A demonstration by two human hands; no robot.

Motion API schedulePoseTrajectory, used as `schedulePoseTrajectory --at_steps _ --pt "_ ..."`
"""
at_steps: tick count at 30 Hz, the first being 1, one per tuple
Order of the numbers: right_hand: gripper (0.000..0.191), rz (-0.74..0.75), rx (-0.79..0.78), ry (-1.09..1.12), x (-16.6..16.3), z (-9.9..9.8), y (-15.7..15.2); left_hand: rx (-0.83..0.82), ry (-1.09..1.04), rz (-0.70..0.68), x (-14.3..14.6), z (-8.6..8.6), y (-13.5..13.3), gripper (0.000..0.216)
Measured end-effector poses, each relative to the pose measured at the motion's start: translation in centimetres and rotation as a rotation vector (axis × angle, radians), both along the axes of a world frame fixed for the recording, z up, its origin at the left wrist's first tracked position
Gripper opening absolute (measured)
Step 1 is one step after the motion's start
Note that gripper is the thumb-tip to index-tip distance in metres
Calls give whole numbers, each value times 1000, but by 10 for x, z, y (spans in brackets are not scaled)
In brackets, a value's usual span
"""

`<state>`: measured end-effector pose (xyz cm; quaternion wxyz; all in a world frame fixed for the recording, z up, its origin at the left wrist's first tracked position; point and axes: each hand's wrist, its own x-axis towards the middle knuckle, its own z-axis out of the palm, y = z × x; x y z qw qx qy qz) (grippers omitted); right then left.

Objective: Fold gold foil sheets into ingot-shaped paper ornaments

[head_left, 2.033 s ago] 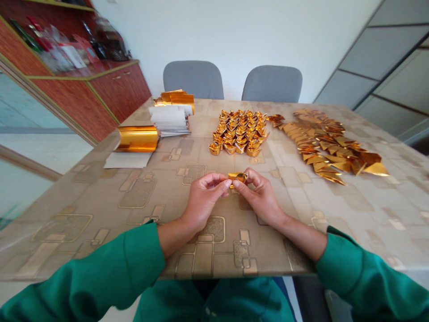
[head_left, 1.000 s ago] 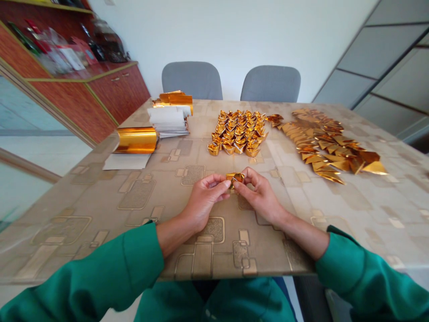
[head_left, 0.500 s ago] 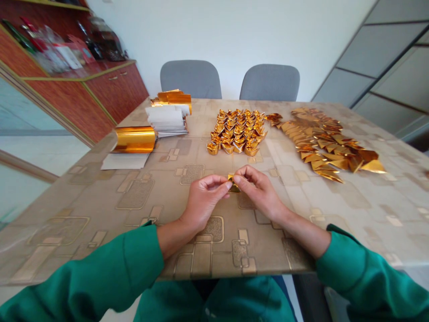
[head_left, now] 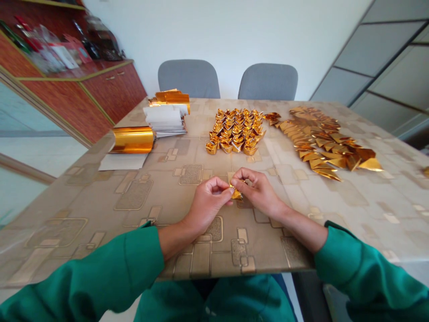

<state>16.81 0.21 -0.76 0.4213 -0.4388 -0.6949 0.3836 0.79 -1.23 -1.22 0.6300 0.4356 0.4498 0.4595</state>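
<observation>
Between my two hands is a small folded piece of gold foil paper [head_left: 237,195], partly hidden by the fingers. My left hand [head_left: 212,199] pinches its left side between thumb and forefinger. From the right, my right hand [head_left: 256,190] grips its upper edge with thumb and fingertips. Beyond the hands stand several finished gold paper ingots [head_left: 236,130] in close rows. Flat folded gold foil pieces [head_left: 321,143] lie spread in overlapping lines at the right.
At the left are a curled gold foil sheet [head_left: 133,139] over white-backed paper and a stack of paper sheets [head_left: 165,120]. A patterned cloth [head_left: 161,241] covers the table. Two grey chairs [head_left: 188,78] stand behind it, with a wooden cabinet [head_left: 107,89] at far left.
The folded foil piece has tilted and sits slightly lower, showing more of its gold side at the lower right. Both hands have dropped a little with it, still pinching it.
</observation>
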Motion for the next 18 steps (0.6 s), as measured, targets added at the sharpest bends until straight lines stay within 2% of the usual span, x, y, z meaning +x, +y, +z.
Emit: schedulePoseTrajectory --at_steps 5,9,12,15,18 --pt "36 68 -75 76 4 4 4 -26 -61 -74 -5 5 4 33" --pt "41 -28 -84 117 7 8 2 -63 -178 26 -7 7 7 31" --pt "39 -53 -151 152 6 4 0 -93 -313 106 -7 7 7 32" --pt "38 -21 -200 186 2 -4 -2 -94 -356 104 -6 6 5 32" --pt "35 -3 -185 200 0 -7 -3 -84 -337 83 -5 6 4 30"
